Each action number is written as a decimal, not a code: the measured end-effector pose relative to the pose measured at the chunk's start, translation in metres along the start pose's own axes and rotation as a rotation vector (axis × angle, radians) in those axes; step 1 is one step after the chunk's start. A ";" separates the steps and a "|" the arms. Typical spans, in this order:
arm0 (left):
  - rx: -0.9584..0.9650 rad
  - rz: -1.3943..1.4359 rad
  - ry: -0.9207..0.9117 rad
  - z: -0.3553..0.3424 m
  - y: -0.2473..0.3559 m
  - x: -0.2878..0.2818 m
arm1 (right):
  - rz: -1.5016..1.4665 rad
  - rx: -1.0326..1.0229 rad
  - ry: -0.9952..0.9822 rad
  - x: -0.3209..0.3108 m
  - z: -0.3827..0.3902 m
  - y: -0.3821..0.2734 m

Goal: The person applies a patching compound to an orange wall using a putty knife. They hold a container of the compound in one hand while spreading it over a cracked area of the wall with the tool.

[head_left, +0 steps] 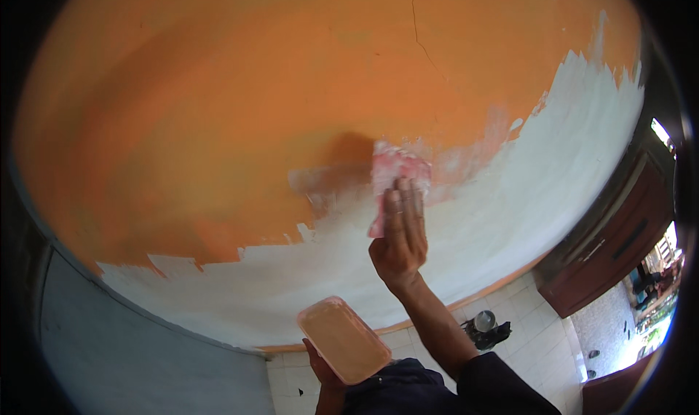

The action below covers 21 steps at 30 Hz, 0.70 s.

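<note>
My right hand (404,233) is pressed toward the wall, its fingers laid along a flat pink pad (400,160) smeared with white paint. Whether the pad is sponge or folded cloth I cannot tell. It sits where the orange wall (291,87) meets the white painted part (480,233), with thin whitish streaks on both sides. Lower down, my left hand (324,369) grips the edge of a shallow rectangular tray (344,340) with rounded corners. A smooth beige-pink face of the tray shows; most of the left fingers are hidden.
On the white tiled floor (524,306) stands a small clear container (484,320) beside a black plastic bag (495,336). A grey surface (138,342) borders the wall at left. At right a dark red-brown door (619,233) is by a bright doorway, with footwear (593,354) on the ground.
</note>
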<state>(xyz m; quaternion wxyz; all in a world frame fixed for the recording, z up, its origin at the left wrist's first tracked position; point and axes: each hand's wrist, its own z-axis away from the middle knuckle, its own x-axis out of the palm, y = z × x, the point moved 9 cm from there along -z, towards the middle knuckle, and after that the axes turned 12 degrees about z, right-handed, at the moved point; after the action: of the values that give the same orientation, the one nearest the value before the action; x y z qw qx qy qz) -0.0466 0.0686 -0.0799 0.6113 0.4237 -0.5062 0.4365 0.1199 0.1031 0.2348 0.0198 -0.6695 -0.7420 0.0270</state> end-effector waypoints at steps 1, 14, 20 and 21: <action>0.030 -0.032 0.016 -0.002 0.003 -0.001 | 0.023 -0.094 -0.043 0.013 0.009 -0.001; 0.063 0.024 -0.001 -0.008 0.013 0.002 | 0.077 -0.278 -0.492 0.039 0.038 -0.001; -0.018 0.057 0.011 -0.010 -0.004 0.002 | -0.065 -0.282 -0.478 0.010 0.024 -0.002; -0.009 0.053 0.024 -0.006 -0.005 0.004 | -0.083 -0.263 -0.432 0.000 0.018 -0.001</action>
<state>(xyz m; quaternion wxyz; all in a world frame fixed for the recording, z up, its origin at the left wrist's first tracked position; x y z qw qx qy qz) -0.0396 0.0735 -0.0768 0.6073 0.4021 -0.5120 0.4553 0.1176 0.1029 0.2172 -0.2252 -0.6139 -0.7532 0.0715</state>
